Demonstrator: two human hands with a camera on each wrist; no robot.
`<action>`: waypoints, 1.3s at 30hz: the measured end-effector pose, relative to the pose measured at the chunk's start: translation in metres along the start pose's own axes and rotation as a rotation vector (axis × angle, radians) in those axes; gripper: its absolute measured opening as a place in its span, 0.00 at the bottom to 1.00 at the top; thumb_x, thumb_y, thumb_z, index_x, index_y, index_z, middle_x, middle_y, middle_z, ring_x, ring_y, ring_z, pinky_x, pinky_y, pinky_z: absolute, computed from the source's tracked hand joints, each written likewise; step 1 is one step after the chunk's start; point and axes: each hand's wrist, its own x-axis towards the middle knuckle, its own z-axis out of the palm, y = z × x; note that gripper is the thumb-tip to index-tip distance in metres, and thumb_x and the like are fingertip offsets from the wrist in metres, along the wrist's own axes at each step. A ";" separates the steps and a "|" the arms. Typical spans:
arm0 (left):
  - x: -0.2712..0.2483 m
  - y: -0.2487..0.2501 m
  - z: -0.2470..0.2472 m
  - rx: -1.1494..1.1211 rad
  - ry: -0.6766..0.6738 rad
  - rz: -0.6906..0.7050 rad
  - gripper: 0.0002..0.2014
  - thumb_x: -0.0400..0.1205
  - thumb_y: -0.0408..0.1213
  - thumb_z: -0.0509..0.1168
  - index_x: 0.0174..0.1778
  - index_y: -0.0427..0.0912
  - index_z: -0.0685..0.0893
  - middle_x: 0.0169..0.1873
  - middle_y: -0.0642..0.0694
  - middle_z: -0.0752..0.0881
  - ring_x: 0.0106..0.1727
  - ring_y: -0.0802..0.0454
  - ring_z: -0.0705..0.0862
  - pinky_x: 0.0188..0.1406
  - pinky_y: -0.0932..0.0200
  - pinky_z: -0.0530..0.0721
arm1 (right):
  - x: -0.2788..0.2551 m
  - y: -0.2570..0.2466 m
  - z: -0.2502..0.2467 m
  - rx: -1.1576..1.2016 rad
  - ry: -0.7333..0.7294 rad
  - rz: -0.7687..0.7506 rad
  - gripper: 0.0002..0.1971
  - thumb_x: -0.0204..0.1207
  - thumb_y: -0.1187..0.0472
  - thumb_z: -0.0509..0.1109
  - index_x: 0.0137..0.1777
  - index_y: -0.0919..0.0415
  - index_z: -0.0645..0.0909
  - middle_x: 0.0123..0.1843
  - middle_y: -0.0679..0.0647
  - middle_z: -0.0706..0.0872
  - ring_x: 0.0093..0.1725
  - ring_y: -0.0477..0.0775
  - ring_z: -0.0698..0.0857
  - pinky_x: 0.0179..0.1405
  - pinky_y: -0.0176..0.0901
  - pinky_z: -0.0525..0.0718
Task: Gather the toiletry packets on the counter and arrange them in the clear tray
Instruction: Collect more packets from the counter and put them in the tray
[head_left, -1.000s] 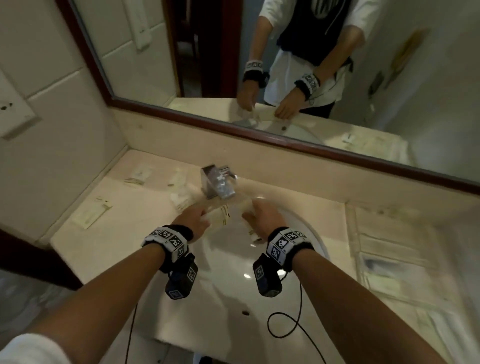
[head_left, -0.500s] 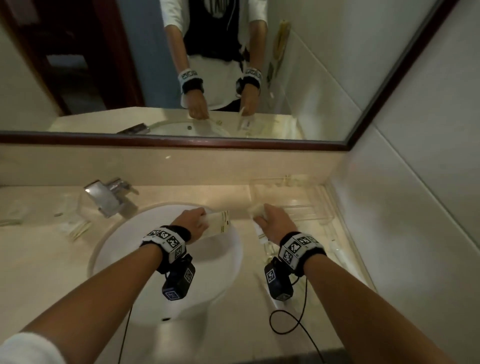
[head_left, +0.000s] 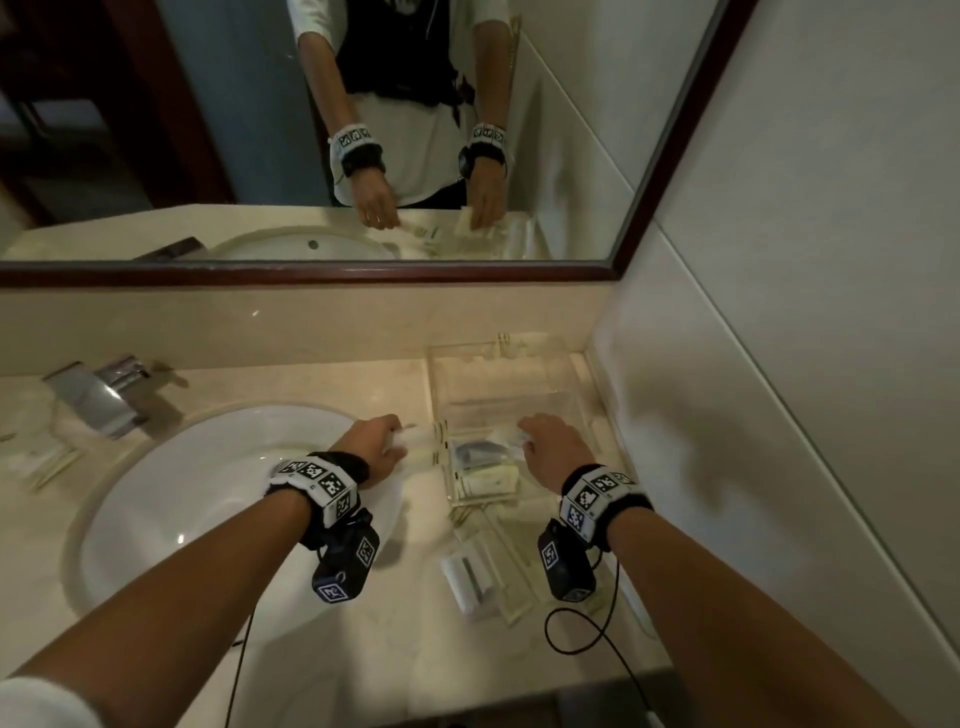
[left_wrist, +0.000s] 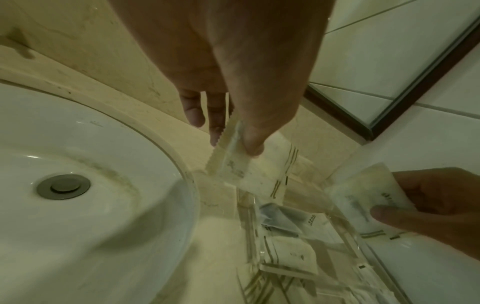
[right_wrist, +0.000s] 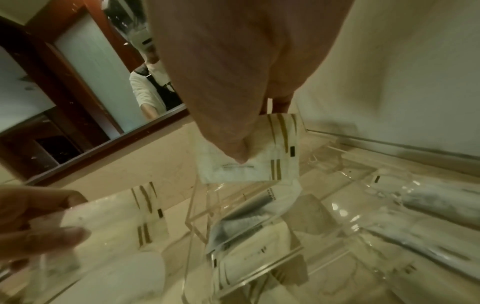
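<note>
My left hand (head_left: 376, 447) pinches a white toiletry packet with gold stripes (left_wrist: 255, 168) between thumb and fingers, just left of the clear tray (head_left: 498, 379) at the sink's right rim. A second white packet (right_wrist: 246, 162) is pinched by my right hand (head_left: 550, 444), which hovers over the tray's near compartment. That compartment holds a dark grey packet (left_wrist: 283, 219) and a white packet (head_left: 488, 480). Both held packets also show in the head view, the left one (head_left: 423, 441) at the tray's left wall.
A white sink (head_left: 208, 499) lies to the left with a chrome tap (head_left: 98, 395) behind it. More packets (head_left: 467, 574) lie on the counter in front of the tray, others (head_left: 41, 460) far left. A mirror (head_left: 311, 130) stands behind, a tiled wall (head_left: 779, 364) close on the right.
Both hands have carried their packets rightward from over the sink to the clear tray. The right hand now hovers over its near compartment, and the view has swung right with them.
</note>
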 end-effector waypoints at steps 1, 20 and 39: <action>0.000 0.001 0.001 0.002 0.001 -0.008 0.16 0.82 0.41 0.63 0.63 0.39 0.75 0.58 0.34 0.84 0.59 0.36 0.82 0.54 0.53 0.78 | 0.001 0.001 0.004 -0.037 -0.010 -0.021 0.22 0.84 0.66 0.56 0.78 0.58 0.70 0.76 0.57 0.75 0.75 0.60 0.72 0.74 0.51 0.65; 0.011 -0.022 0.000 -0.010 -0.025 -0.062 0.16 0.82 0.42 0.62 0.64 0.41 0.75 0.58 0.35 0.83 0.58 0.38 0.82 0.52 0.54 0.76 | 0.033 -0.026 0.044 -0.058 -0.278 -0.055 0.19 0.83 0.63 0.49 0.67 0.58 0.77 0.71 0.58 0.79 0.73 0.62 0.74 0.75 0.65 0.61; 0.028 -0.017 0.008 -0.022 -0.044 -0.065 0.17 0.82 0.43 0.63 0.65 0.42 0.76 0.59 0.36 0.83 0.57 0.39 0.82 0.53 0.54 0.78 | 0.049 -0.013 0.075 -0.009 -0.126 -0.116 0.21 0.84 0.63 0.57 0.76 0.52 0.70 0.74 0.54 0.74 0.72 0.59 0.73 0.68 0.65 0.76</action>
